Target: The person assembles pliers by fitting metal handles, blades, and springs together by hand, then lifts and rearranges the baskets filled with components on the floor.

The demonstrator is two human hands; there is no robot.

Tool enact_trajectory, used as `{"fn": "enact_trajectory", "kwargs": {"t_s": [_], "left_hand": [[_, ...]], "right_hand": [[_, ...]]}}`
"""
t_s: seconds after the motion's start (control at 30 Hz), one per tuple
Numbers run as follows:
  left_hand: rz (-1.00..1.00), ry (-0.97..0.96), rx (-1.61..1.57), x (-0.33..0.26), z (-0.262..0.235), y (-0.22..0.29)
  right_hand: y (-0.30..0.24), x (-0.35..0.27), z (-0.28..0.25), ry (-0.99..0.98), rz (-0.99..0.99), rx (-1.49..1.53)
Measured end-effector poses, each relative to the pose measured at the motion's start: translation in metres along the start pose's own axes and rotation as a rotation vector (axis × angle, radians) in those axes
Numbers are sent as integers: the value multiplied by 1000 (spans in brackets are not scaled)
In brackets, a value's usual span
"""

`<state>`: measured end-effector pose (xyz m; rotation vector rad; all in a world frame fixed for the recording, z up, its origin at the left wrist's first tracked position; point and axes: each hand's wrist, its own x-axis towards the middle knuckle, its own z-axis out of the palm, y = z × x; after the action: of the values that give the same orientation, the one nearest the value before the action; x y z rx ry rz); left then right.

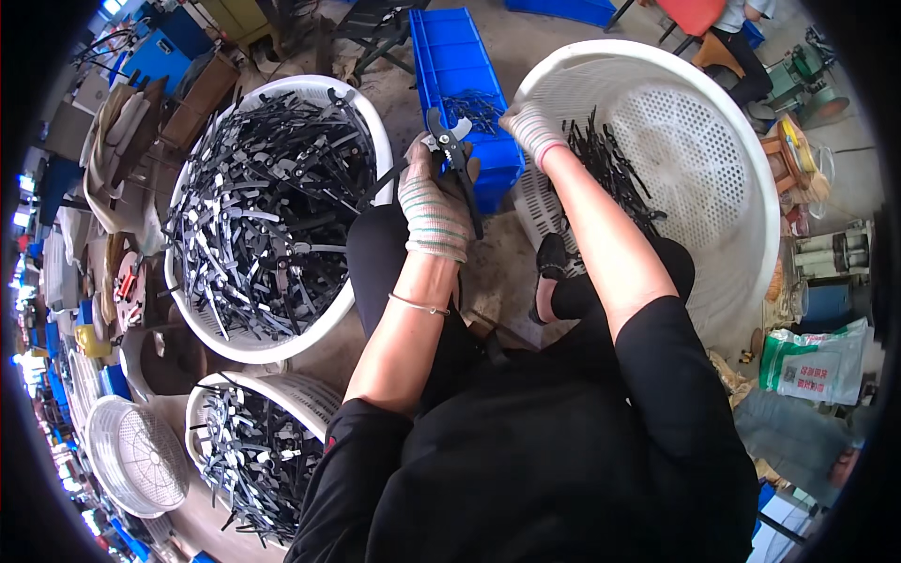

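Observation:
In my gloved left hand (434,211) is a black plier-like tool (454,155) with curved, silvery jaws pointing up and dark handles reaching down past my palm. The fingers are wrapped round it. My gloved right hand (533,129) is closed at the right side of a long blue plastic bin (460,52), close to the rim of a large white basket. Whatever its fingers may hold is hidden. Small dark parts (477,111) lie inside the blue bin. Below my right forearm, long black tool pieces (610,169) are heaped in the large white perforated basket (751,178).
To the left stands a round white basket (174,281) piled with black and silvery tool parts (272,206). A smaller filled basket (310,399) stands nearer. An empty white basket (136,455) is at the lower left. Another person (737,47) sits at the far right near green machinery (798,75).

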<state>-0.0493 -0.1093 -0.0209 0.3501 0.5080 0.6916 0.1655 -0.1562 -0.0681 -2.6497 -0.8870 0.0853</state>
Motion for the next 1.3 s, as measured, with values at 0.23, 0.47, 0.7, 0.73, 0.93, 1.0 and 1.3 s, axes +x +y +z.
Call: {"fn": "enact_trajectory", "kwargs": {"t_s": [0.23, 0.47, 0.7, 0.73, 0.93, 1.0, 1.3], "left_hand": [[-4, 41, 6, 7, -17, 4], [-53, -2, -41, 5, -19, 4], [-58, -61, 33, -14, 8, 0], [-58, -59, 36, -15, 8, 0], [-154, -113, 33, -26, 19, -3], [-230, -145, -32, -32, 27, -6], [-306, -186, 29, -48, 51, -40]], "right_hand": [[-5, -12, -6, -426, 468, 1001], [-6, -40, -25, -288, 315, 1717], [-15, -101, -79, -96, 276, 1620], [-16, -108, -83, -40, 278, 1586], [-27, -148, -103, -10, 148, 1519], [-29, -161, -106, -1, 103, 1485], [-7, -177, -99, 171, 164, 1612]]}}
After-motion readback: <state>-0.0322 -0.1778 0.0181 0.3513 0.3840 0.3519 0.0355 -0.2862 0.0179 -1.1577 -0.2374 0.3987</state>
